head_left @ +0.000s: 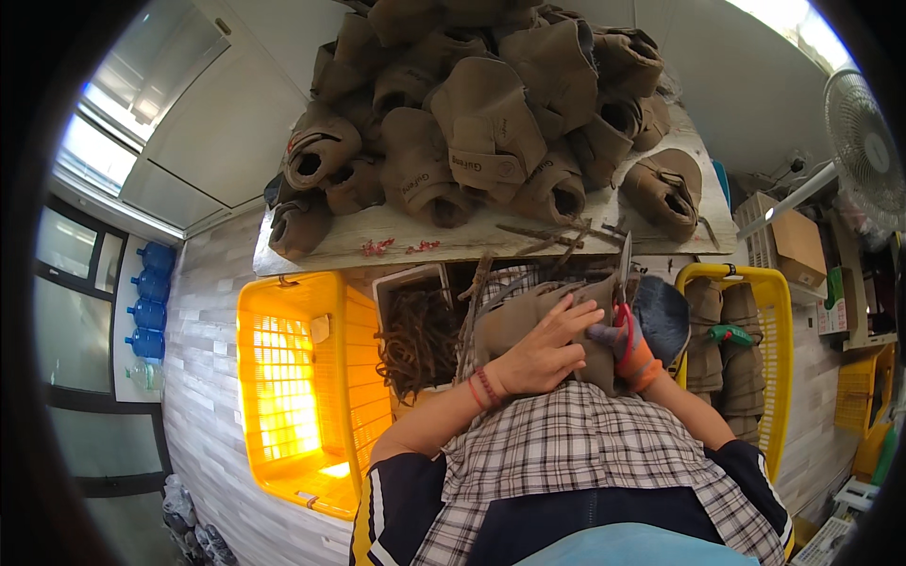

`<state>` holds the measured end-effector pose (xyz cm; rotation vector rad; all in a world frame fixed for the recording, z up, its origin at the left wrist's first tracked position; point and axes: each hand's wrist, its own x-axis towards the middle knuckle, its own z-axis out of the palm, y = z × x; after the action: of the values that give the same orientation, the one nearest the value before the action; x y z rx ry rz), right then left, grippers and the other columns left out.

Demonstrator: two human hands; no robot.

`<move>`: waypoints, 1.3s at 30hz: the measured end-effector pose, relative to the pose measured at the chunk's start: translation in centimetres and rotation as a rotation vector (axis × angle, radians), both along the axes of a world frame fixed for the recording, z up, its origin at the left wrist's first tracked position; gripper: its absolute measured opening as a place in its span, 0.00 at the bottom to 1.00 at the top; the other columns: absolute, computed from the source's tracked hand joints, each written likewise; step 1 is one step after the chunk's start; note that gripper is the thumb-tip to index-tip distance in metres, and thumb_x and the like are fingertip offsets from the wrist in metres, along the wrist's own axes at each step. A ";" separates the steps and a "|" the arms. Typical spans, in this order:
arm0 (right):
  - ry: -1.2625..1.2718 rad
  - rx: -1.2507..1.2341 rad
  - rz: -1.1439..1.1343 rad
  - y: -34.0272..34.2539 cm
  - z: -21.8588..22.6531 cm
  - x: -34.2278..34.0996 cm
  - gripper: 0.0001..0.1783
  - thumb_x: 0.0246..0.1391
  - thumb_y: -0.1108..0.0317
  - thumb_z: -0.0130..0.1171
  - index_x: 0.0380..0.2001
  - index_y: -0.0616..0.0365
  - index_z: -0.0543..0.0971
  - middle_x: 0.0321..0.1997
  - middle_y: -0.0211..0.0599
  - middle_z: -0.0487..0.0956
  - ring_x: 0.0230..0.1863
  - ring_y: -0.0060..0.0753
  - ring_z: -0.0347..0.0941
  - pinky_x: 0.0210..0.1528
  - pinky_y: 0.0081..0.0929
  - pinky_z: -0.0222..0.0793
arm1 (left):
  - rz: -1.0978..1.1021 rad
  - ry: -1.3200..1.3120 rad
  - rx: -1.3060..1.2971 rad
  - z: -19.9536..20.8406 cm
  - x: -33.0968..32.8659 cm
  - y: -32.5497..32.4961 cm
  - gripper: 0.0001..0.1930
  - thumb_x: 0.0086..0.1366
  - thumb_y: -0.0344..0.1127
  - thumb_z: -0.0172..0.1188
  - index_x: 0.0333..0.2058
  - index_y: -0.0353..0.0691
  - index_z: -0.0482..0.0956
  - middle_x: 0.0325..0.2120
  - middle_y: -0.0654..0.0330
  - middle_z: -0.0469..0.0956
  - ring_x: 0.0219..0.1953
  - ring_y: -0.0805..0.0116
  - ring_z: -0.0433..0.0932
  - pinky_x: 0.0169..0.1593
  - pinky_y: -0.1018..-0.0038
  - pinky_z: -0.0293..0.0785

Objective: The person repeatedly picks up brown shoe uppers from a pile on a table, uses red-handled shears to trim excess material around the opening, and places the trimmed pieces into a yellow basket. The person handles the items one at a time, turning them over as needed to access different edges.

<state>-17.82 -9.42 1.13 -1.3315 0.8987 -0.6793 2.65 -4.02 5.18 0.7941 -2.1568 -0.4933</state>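
A brown shoe upper (510,321) lies across my lap, partly hidden by my hands. My bare left hand (545,351) rests over it, fingers curled against the fabric and holding it. In my right hand (637,357), which wears a grey and orange glove, I grip red-handled scissors (625,264). Their blades point away from me, close by the right end of the upper. Just right of that hand shows a dark furry lining or pad (661,316); what it belongs to is unclear. Thin brown trimmed strips (477,283) hang at the table's near edge.
A pale worktable (359,253) ahead bears a heap of brown shoe uppers (481,123), loose strips and red scraps. Left stands a yellow basket (293,377), beside a bin of brown trimmings (415,344). Another yellow basket (779,377) at right holds stacked uppers and a green-handled tool (731,334).
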 end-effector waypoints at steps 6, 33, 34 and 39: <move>-0.329 0.178 -0.108 0.9 -6.9 -0.9 0.09 0.51 0.68 0.58 0.33 0.61 0.73 0.27 0.33 0.74 0.27 0.25 0.70 0.28 0.20 0.64 | 0.389 -0.006 -0.169 1.6 4.7 -1.8 0.06 0.55 0.28 0.60 0.31 0.37 0.74 0.51 0.50 0.70 0.54 0.52 0.69 0.60 0.56 0.60; -0.121 0.019 -0.350 3.8 2.4 -6.9 0.23 0.59 0.51 0.51 0.43 0.63 0.71 0.29 0.38 0.78 0.21 0.23 0.73 0.21 0.16 0.66 | 1.392 -0.405 -0.734 18.9 20.1 -1.5 0.10 0.57 0.30 0.60 0.39 0.37 0.76 0.44 0.47 0.74 0.42 0.52 0.75 0.46 0.65 0.71; -0.028 -0.099 -0.368 3.9 3.8 -6.7 0.23 0.59 0.51 0.52 0.44 0.63 0.71 0.29 0.38 0.78 0.21 0.22 0.73 0.21 0.15 0.65 | 1.367 -0.308 -0.722 19.1 19.0 -1.0 0.10 0.58 0.30 0.60 0.38 0.37 0.76 0.42 0.49 0.76 0.40 0.55 0.76 0.45 0.67 0.71; -0.125 -0.201 -0.301 3.6 7.5 -7.3 0.30 0.56 0.44 0.53 0.46 0.62 0.71 0.29 0.28 0.75 0.27 0.15 0.68 0.27 0.15 0.61 | 0.577 0.958 0.197 18.0 15.7 0.9 0.08 0.66 0.30 0.53 0.42 0.36 0.74 0.33 0.64 0.79 0.34 0.73 0.77 0.41 0.78 0.71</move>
<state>-25.12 -5.85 8.66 -1.3244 0.9574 -1.0989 18.33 -3.12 23.19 0.9727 -0.9587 -0.6120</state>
